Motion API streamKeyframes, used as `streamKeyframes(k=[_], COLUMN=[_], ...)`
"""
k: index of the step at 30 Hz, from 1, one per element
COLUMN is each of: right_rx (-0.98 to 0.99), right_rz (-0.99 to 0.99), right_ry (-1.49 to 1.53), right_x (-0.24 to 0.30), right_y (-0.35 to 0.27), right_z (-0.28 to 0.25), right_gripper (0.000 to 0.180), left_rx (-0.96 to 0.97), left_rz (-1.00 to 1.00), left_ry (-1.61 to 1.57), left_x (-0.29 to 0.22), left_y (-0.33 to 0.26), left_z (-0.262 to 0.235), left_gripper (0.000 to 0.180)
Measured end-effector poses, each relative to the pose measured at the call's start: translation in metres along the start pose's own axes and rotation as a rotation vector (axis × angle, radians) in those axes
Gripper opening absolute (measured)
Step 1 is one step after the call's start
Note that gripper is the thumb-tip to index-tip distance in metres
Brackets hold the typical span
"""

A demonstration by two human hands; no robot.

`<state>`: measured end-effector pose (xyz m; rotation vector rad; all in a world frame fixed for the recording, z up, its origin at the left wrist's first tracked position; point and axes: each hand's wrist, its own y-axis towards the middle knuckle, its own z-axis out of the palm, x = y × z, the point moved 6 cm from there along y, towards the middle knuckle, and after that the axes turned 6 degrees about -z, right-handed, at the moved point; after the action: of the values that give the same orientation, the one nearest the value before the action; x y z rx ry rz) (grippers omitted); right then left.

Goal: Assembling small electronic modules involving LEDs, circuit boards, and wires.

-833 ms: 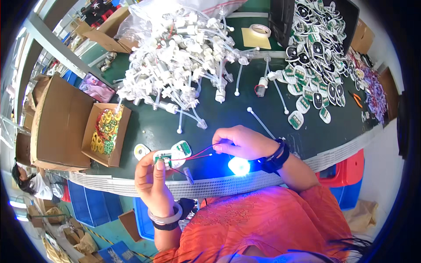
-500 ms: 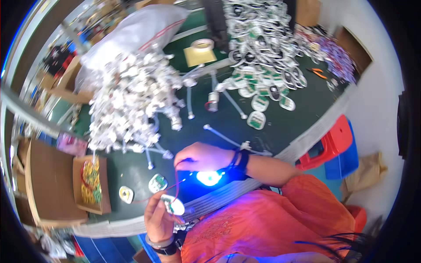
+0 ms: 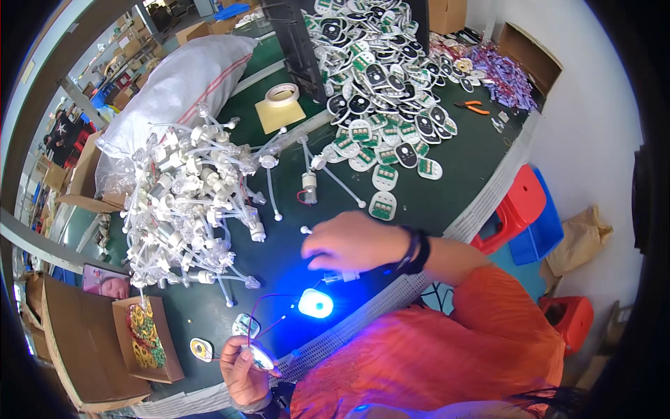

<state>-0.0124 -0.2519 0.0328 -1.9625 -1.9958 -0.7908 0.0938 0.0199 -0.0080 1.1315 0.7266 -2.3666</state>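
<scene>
My left hand (image 3: 244,373), near the table's front edge, pinches a white oval circuit board (image 3: 261,357) with thin red and dark wires. The wires run toward a similar oval piece (image 3: 316,304), glowing bright blue-white on the table. Above it my right hand (image 3: 356,241) reaches leftward, slightly blurred, fingers apart and nothing visibly held. Just below that hand lies a clear cylindrical part (image 3: 341,277), partly hidden; a white tube tip (image 3: 306,230) shows beside the fingers. Left of the glowing piece are a green-and-white board (image 3: 246,325) and a yellow-centred white piece (image 3: 202,350).
A heap of small motors with white tubes (image 3: 188,202) covers the table's left. Oval boards (image 3: 384,91) pile up at the back. Tape (image 3: 282,95), orange-handled pliers (image 3: 472,107) and a cardboard box of coloured parts (image 3: 148,342) lie around. Red stools (image 3: 516,209) stand right.
My right hand has let go of the red wire and moved up and right. The glowing piece is now uncovered. My left hand, still holding its board, has dropped slightly. The view has shifted.
</scene>
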Motion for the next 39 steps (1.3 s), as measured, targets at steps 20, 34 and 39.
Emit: streamKeyframes(k=[20, 34, 39], right_rx=[-0.198, 0.084, 0.131], right_rz=[0.051, -0.246, -0.136], right_ry=[0.89, 0.69, 0.693], right_x=[-0.089, 0.068, 0.069], right_y=[0.053, 0.05, 0.052], right_z=[-0.001, 0.049, 0.062], right_gripper=[0.022, 0.011, 0.007], left_rx=[-0.236, -0.244, -0.22], left_rz=[-0.056, 0.143, 0.148], left_ry=[0.193, 0.414, 0.484], left_x=[0.008, 0.002, 0.002], left_y=[0.018, 0.026, 0.019], left_z=[0.005, 0.017, 0.021], left_gripper=[0.029, 0.019, 0.023])
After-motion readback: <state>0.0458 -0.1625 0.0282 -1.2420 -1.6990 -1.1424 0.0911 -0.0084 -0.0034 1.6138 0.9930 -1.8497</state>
